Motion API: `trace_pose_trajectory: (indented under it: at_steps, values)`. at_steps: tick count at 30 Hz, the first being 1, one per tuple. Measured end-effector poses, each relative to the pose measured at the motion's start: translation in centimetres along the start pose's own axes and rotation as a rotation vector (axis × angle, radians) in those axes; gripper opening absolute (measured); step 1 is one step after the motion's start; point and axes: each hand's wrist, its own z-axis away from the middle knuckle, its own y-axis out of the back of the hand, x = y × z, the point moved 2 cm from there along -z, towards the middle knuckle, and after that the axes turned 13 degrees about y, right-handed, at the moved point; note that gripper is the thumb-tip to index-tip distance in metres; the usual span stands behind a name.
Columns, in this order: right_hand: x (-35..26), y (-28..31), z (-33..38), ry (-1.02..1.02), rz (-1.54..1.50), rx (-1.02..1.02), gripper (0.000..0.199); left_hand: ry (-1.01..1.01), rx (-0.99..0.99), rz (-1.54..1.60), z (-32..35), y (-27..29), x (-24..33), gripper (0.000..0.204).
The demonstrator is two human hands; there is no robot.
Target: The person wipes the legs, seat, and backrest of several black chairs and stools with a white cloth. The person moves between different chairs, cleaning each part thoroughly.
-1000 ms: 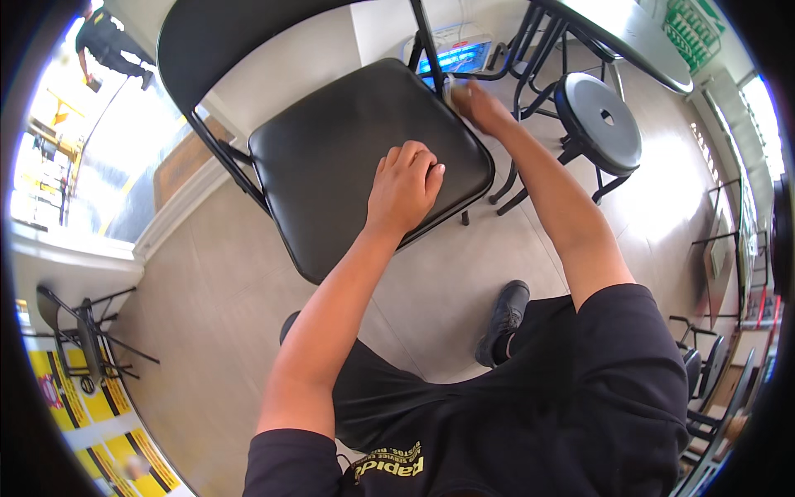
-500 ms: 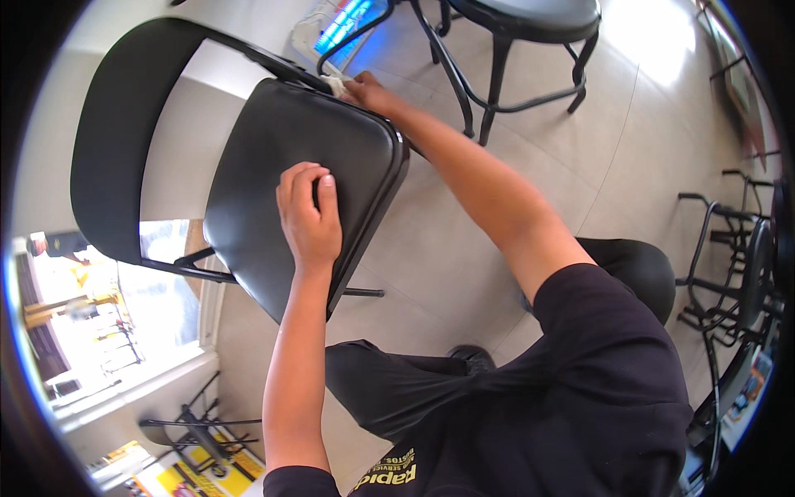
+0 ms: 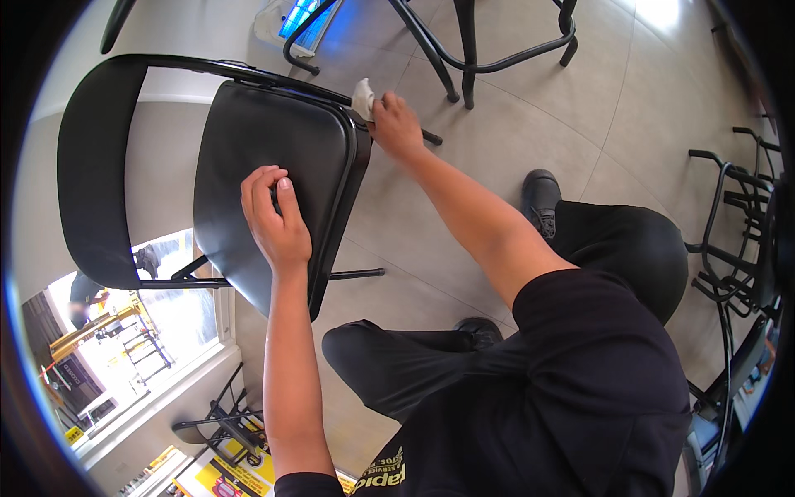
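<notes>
Tiled floor [image 3: 513,141]; one black folding chair [image 3: 273,166]. Left hand [image 3: 277,219] curled on seat; right hand [image 3: 396,126] gripping one white cloth [image 3: 362,98].

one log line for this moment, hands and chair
left hand: flat on black chair seat | right hand: presses white cloth to seat's far corner | floor: grey tile

Folding chair seat [image 3: 265,166]: black padded vinyl, smooth, faint sheen. Backrest [image 3: 95,166]: black, matt. Chair frame [image 3: 248,74]: black painted metal tube, glossy. Cloth [image 3: 363,98] in right hand [image 3: 396,126]: white, soft, crumpled. Floor [image 3: 530,99]: large grey tiles, smooth, slightly reflective. Stool legs [image 3: 464,50]: black metal. Shoe [image 3: 540,195]: black, matt.
</notes>
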Motion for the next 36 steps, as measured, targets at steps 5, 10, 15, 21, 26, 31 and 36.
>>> trace_pose_trajectory:
  at_steps: [5,10,15,21,26,31,36]
  values:
    - [4.4,-0.4,1.8,-0.281,-0.019,-0.276,0.026,-0.029,0.011,0.009,-0.4,-0.6,-0.3,0.016]
    - [9.3,1.2,6.2,-0.307,0.076,-0.420,0.037,-0.001,0.030,-0.030,0.1,0.1,-0.9,0.018]
    - [0.7,0.6,0.7,-0.247,-0.188,-0.157,0.046,-0.016,0.007,-0.026,0.1,-1.0,-0.7,0.020]
    - [0.8,-1.4,3.3,-0.361,-0.286,-0.111,0.028,0.008,0.015,-0.021,0.4,-0.2,-0.6,0.018]
    - [13.6,-5.5,10.1,-0.299,0.149,-0.630,0.045,-0.028,0.025,0.066,-0.7,-1.2,0.2,0.016]
    - [5.4,-1.6,6.9,-0.582,-0.267,-0.174,0.058,-0.001,0.053,0.028,0.1,-0.1,-0.6,0.015]
    - [1.8,0.6,4.4,-0.494,-0.451,-0.003,0.064,-0.026,0.032,0.034,0.0,0.5,-0.1,0.014]
